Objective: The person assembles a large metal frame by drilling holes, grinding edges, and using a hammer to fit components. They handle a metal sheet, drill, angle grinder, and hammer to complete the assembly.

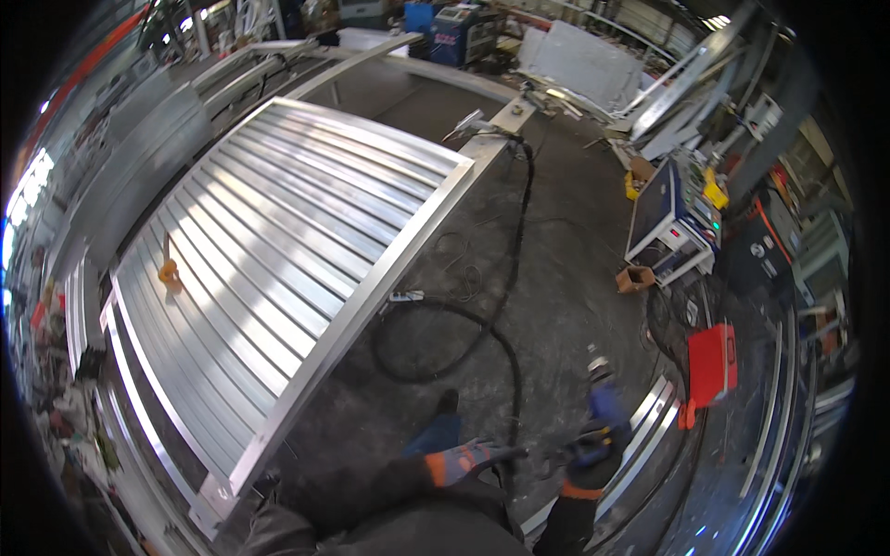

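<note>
A wide ribbed panel of silvery aluminium slats (278, 250) is laid flat on supports at the left, an orange clamp (169, 272) set on it. The thick black hose (505, 357) is gripped by the gloved left hand (464, 461) (fingers closed around it), presumably to steer it. What the right hand (593, 443) holds cannot be told.

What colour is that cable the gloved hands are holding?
The cable is black, seen in the head view.
</note>
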A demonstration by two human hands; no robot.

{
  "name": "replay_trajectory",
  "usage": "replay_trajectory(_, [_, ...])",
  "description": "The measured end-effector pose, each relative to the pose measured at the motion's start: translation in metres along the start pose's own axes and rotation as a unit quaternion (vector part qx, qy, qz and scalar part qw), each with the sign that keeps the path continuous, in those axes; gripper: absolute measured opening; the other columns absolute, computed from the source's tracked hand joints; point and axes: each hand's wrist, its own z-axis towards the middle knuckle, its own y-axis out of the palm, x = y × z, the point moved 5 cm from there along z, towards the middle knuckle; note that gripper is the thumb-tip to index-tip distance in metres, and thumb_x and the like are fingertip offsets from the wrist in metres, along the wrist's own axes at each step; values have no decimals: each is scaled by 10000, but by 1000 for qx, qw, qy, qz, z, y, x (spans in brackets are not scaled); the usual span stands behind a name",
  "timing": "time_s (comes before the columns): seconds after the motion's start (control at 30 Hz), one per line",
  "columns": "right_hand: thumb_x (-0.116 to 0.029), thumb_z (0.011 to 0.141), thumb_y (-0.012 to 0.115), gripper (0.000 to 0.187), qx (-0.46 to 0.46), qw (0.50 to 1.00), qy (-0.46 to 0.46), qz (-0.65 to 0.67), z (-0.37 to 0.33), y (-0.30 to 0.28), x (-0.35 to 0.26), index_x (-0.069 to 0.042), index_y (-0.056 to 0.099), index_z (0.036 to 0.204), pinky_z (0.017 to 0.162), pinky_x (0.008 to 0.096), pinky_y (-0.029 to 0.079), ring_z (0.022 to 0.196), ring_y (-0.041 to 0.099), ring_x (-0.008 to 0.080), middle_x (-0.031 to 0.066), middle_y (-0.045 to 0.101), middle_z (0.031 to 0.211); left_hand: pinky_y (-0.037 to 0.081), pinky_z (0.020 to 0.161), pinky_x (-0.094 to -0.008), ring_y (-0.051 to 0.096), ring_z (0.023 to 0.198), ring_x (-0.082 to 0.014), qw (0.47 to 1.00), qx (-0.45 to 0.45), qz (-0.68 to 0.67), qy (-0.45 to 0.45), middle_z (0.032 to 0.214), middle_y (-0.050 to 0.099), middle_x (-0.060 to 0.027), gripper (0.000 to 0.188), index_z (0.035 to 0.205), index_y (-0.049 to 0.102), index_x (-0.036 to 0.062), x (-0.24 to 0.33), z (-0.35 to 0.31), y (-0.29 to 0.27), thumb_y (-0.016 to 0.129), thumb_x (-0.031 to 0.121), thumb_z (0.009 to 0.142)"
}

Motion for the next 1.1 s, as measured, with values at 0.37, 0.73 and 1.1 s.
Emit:
replay_trajectory(0.37, [-393,830,679,422,-11,968,-140,-209,180,117,-221,-16,598,999,729,336,513,863,614,194,70,629,943,428,1009,-406,514,1225,-346,918,155,258,-259,1292,551,-204,512,1279,534,30,-126,130,-211,620,314,863])
replay_trajectory(0.73, [-196,872,655,229,-14,981,123,-150,483,72,-225,-48,625,1044,818,377,522,869,635,219,78,657,926,449,975,-390,570,1130,-335,966,-147,87,-193,1209,599,-159,577,1284,532,65,-187,464,-191,680,361,812])
replay_trajectory(1.1, [-292,917,607,437,-38,831,136,-538,790,-143,-203,-80,540,1293,949,478,498,1167,535,365,177,499,1342,472,945,-397,577,1107,-328,881,192,331,-277,1165,627,-128,301,1154,636,114,-91,531,-497,593,184,865])
